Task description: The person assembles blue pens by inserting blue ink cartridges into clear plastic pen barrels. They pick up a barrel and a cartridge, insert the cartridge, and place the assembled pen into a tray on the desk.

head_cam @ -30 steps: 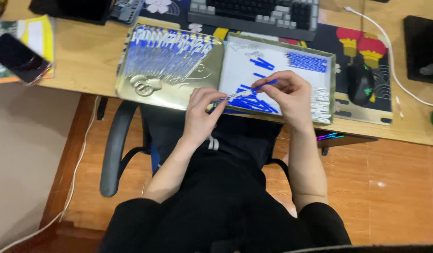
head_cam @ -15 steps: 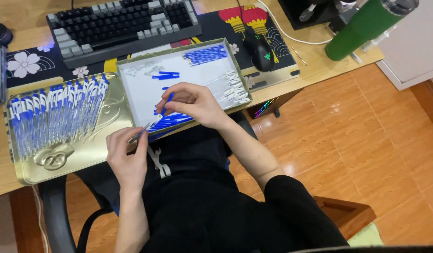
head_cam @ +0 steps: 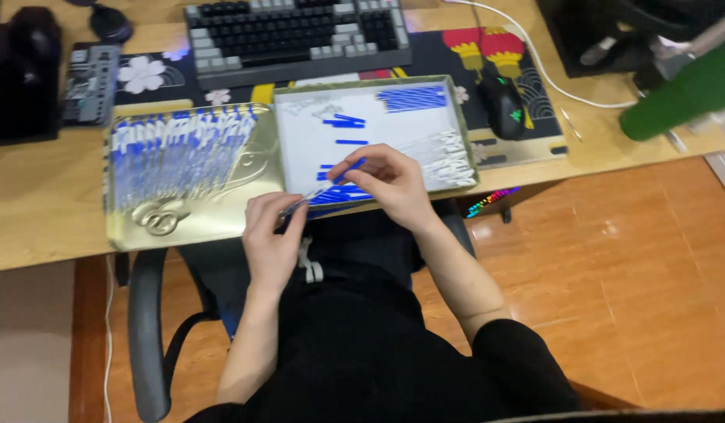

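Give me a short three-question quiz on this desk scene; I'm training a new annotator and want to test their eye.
1. True or false: the left hand and right hand hold a thin pen-like piece between them.
2. Which sits on the mat right of the white-lined tray? A) black mouse B) scissors C) cup
3. Fill in: the gold tray with rows of blue-and-white pieces lies to the ____ of the white-lined tray.

Key: 1 true; 2 A; 3 left
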